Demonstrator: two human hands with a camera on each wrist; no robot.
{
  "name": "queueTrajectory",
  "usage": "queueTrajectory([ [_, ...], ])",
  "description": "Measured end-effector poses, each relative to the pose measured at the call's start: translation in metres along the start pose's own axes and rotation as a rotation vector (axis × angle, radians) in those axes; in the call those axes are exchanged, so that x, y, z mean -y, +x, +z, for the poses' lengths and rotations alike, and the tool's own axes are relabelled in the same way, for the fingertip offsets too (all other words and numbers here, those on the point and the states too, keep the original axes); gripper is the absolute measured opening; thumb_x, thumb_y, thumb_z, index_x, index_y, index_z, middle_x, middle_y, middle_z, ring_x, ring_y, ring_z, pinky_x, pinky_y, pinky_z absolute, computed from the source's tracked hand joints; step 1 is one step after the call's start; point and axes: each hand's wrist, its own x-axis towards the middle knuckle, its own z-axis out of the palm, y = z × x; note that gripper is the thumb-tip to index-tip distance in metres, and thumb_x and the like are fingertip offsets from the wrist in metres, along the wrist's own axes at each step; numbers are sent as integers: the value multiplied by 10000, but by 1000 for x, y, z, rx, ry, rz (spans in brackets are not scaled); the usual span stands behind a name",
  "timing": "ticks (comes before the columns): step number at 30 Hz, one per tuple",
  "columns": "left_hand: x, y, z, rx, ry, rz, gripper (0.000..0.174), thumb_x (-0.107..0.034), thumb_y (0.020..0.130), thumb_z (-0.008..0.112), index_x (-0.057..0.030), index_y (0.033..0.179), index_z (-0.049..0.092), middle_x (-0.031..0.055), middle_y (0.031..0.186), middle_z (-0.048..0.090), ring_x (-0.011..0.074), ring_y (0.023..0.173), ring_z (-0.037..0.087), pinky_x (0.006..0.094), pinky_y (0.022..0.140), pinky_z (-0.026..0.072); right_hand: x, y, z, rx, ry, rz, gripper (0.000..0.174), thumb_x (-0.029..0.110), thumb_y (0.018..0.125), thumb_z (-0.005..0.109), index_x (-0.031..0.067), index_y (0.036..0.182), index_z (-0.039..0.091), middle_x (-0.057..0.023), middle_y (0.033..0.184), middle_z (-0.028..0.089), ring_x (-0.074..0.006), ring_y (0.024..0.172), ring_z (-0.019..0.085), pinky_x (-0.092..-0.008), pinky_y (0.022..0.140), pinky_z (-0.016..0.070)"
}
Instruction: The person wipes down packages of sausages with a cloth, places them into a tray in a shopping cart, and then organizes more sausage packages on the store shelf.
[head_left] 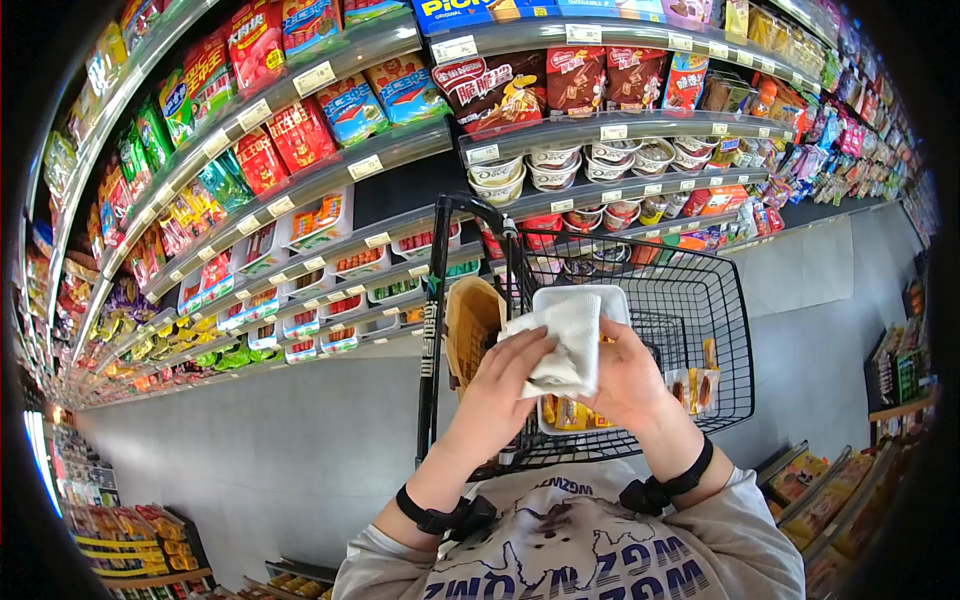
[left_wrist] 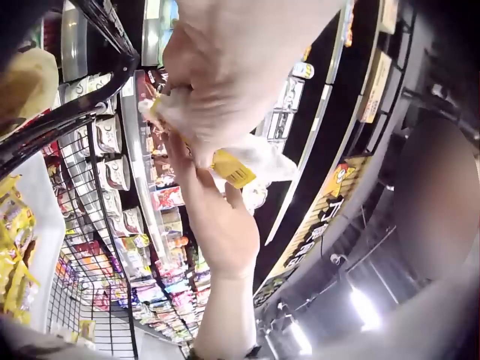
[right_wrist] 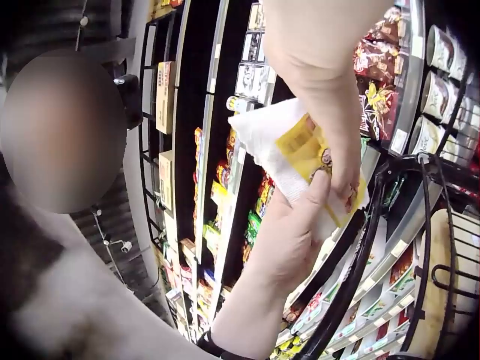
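Both hands hold a folded white cloth (head_left: 572,345) above a shopping cart, together with a small yellow snack packet (right_wrist: 300,146) with a printed barcode. The left hand (head_left: 508,372) lays its fingers over the cloth, its thumb at the packet's underside in the right wrist view. The right hand (head_left: 635,380) grips the packet from the other side, its fingers partly hidden behind cloth and packet. Below the hands, a white tray (head_left: 617,302) holds several yellow packets (head_left: 572,413).
The black wire cart (head_left: 735,330) has a dark handle bar (head_left: 432,330) at the left. A brown paper bag (head_left: 472,325) stands inside the handle end. More packets (head_left: 692,388) lie in the basket. Snack shelves (head_left: 370,160) curve along the front; a grey floor (head_left: 270,440) stretches left.
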Motion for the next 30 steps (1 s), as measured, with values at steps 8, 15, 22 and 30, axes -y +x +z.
queueTrajectory([
  [8, 14, -11, 7, -252, -830, -544, 326, -151, 919, 566, 3, 1196, 490, 92, 1090, 622, 169, 980, 604, 307, 845, 471, -12, 1, -5, -123, -629, -150, 412, 247, 919, 538, 18, 1254, 466, -51, 1091, 554, -122, 1008, 525, -254, 845, 413],
  [15, 9, -7, 14, -294, -1161, -655, 353, -110, 901, 593, -13, 1219, 473, 55, 1120, 597, 131, 995, 575, 291, 875, 460, -20, 8, 0, -154, -597, -264, 256, 178, 923, 577, 14, 1104, 503, -2, 917, 537, -56, 809, 483, -216, 711, 413],
  [22, 5, -8, 26, -301, -1011, -629, 378, -111, 866, 647, -10, 1193, 487, 57, 1096, 606, 119, 961, 581, 273, 840, 471, -27, 15, -27, -207, -718, -316, 171, 190, 929, 571, 64, 1025, 508, 24, 862, 522, -44, 758, 487, -196, 665, 407],
  [30, 7, -11, 15, -715, -618, -510, 324, -132, 921, 531, 21, 1202, 481, 128, 1148, 567, 195, 1025, 555, 329, 873, 449, -25, 15, -24, -319, -582, -407, 193, 198, 958, 511, 40, 1060, 467, -53, 952, 577, -77, 854, 543, -247, 768, 455],
])
